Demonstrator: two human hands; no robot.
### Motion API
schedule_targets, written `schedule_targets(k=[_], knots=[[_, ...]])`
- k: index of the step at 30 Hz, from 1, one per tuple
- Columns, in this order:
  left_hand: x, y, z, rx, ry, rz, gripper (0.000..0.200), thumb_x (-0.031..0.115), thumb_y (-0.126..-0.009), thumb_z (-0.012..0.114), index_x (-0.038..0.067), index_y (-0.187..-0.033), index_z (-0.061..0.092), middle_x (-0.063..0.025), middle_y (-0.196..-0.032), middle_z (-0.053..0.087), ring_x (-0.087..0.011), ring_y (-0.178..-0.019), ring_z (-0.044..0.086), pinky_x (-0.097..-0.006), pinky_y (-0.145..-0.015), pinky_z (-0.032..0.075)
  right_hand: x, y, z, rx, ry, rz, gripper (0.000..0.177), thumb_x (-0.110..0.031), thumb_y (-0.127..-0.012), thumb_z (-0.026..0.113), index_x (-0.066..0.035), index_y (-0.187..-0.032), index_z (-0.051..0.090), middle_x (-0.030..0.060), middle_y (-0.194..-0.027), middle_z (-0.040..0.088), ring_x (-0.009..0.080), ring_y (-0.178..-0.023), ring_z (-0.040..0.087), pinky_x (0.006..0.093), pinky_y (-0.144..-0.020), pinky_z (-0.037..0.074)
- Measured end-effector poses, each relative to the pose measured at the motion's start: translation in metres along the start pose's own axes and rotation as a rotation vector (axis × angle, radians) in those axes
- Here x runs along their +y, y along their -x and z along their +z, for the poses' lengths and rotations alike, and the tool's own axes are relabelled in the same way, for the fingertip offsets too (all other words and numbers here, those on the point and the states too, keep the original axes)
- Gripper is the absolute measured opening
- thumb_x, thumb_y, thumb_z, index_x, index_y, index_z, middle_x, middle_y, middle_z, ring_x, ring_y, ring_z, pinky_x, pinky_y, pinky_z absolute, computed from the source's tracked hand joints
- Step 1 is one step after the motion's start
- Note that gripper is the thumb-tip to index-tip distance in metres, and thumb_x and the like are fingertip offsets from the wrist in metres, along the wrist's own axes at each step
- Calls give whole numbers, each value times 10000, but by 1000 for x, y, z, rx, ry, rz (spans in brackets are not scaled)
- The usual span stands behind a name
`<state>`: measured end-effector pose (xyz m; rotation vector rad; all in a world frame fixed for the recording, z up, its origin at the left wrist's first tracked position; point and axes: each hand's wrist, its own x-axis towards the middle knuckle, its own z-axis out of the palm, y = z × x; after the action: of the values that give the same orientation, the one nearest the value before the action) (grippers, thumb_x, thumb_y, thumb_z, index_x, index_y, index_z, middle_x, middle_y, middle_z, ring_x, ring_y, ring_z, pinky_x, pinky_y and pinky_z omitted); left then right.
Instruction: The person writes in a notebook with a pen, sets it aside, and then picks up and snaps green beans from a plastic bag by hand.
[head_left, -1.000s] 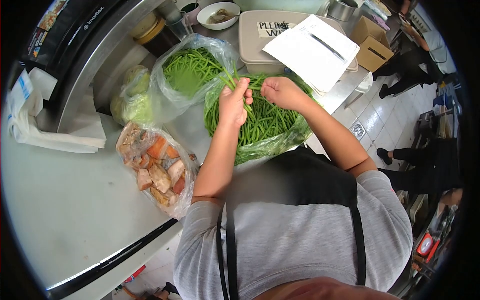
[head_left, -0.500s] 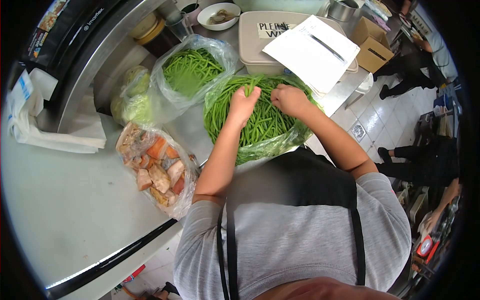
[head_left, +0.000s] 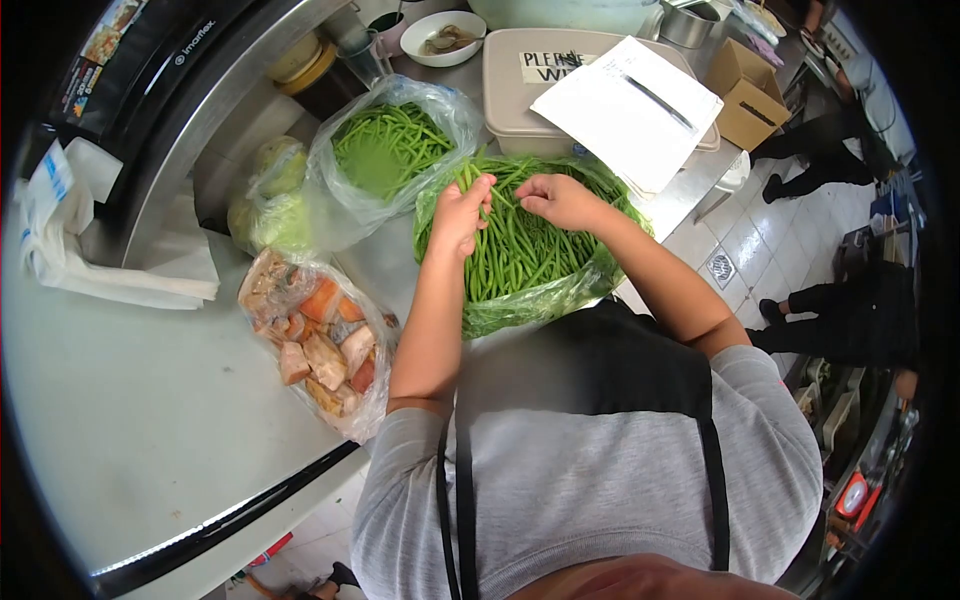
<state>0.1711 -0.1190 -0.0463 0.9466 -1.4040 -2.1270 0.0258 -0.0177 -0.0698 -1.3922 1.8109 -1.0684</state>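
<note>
A large plastic bag (head_left: 500, 318) sits open before me, full of long green beans (head_left: 535, 255). Over its left side, my left hand (head_left: 461, 215) is closed around a few green beans, whose ends stick up past the thumb. My right hand (head_left: 567, 201) is above the middle of the pile, its fingers bent and pinched together. Whether a bean is between those fingertips I cannot make out. Beyond my left hand stands a second clear bag (head_left: 455, 105) holding shorter green bean pieces (head_left: 400, 140).
To the left lie a bag of meat chunks (head_left: 325, 345) and a bagged pale green vegetable (head_left: 275, 200). A lidded beige bin (head_left: 505, 95) with papers (head_left: 630, 115) on top stands behind the beans. A white bowl (head_left: 442, 36) and cardboard box (head_left: 745, 95) are farther back. Other people stand at right.
My left hand has shifted left with its beans, toward the second bag. The right hand has also moved slightly left, over the pile. The view has shifted a little.
</note>
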Motion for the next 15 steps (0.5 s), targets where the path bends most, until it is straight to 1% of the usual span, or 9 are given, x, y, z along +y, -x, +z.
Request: schedule_targets(k=[1, 4, 7, 10, 11, 14, 15], knots=[[0, -1, -1, 1, 18, -2, 150, 198, -814, 522, 63, -878, 512, 26, -648, 444, -52, -511, 395, -184, -409, 289, 0, 0, 3, -52, -128, -16, 188, -196, -769, 533, -35, -856, 574, 115, -770, 600, 187, -714, 571, 314, -651, 436], [0, 1, 5, -15, 106, 18, 138, 188, -815, 518, 60, -867, 516, 23, -645, 448, -55, -513, 399, -188, -414, 293, -11, -2, 3, -148, -47, -14, 172, -173, -772, 509, -29, -835, 578, 120, -757, 602, 206, -689, 574, 317, -638, 438], [0, 5, 13, -12, 29, 121, 127, 181, -820, 508, 60, -857, 519, 21, -644, 454, -59, -529, 407, -191, -425, 300, -10, -4, 5, -43, -21, 33, 165, -159, -769, 486, -33, -809, 585, 112, -716, 599, 222, -647, 572, 318, -610, 439], [-8, 8, 23, -76, -28, 237, 126, 184, -823, 501, 62, -849, 521, 20, -646, 461, -58, -544, 411, -190, -438, 310, -8, -9, 4, 115, 149, 75, 167, -148, -763, 466, -35, -784, 588, 109, -673, 589, 235, -612, 568, 317, -583, 439], [-7, 12, 26, -57, -13, 240, 129, 195, -823, 501, 67, -822, 516, 22, -648, 461, -59, -556, 413, -185, -452, 322, -7, -9, 3, 114, 48, 143, 168, -144, -765, 465, -30, -785, 586, 98, -660, 581, 208, -590, 554, 300, -569, 437], [-6, 11, 27, 103, -53, 262, 139, 210, -824, 499, 72, -811, 502, 14, -668, 474, -59, -536, 407, -187, -443, 326, -4, -7, -5, 112, -254, 340, 169, -133, -772, 460, -13, -788, 578, 66, -618, 557, 130, -524, 514, 250, -527, 430], [-7, 11, 24, 60, -127, 204, 139, 212, -825, 497, 73, -817, 497, 11, -679, 481, -58, -526, 405, -187, -437, 326, -8, -6, -7, 86, -367, 325, 158, -108, -780, 454, -2, -824, 563, 36, -639, 543, 83, -508, 480, 207, -512, 415]])
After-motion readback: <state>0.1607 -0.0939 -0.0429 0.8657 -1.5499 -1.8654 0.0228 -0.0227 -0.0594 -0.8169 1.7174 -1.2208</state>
